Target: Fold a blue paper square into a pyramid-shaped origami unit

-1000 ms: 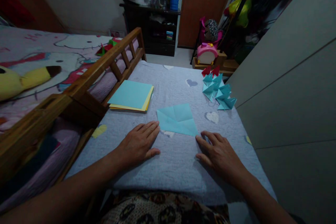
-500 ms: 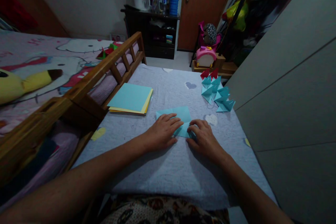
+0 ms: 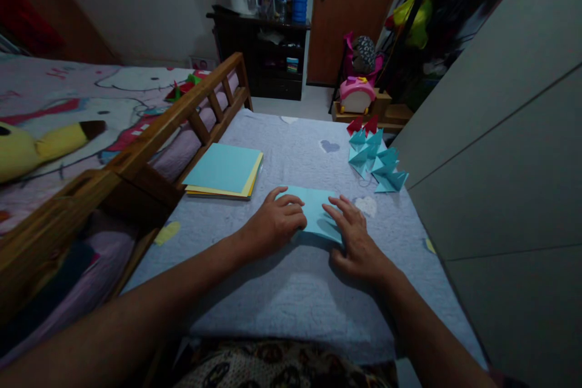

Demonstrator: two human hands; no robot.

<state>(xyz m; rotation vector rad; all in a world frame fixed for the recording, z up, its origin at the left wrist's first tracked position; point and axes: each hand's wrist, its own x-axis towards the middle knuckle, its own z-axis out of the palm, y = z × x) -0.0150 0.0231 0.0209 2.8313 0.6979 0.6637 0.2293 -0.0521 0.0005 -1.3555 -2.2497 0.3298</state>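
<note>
A light-blue sheet of origami paper [image 3: 313,206], with a faint crease in it, lies in front of me on the cloth. My left hand [image 3: 278,221] is curled over the sheet's left edge and grips it; its thumb is hidden. At the right edge, my right hand [image 3: 357,236] has its fingers spread over the paper and its thumb apart, near the lower right corner. That near edge looks slightly raised off the cloth.
Left of the hands is a stack of coloured paper [image 3: 222,168], blue on top. Folded blue paper pieces [image 3: 375,157] and red ones [image 3: 362,125] stand at the far right. A wooden bed rail [image 3: 182,127] runs along the left, a pale cabinet [image 3: 509,151] along the right.
The paper has turned to lie squarer to me and now shows as a rectangle. My left hand has shifted left and curled onto its edge; my right hand's fingers have opened and spread.
</note>
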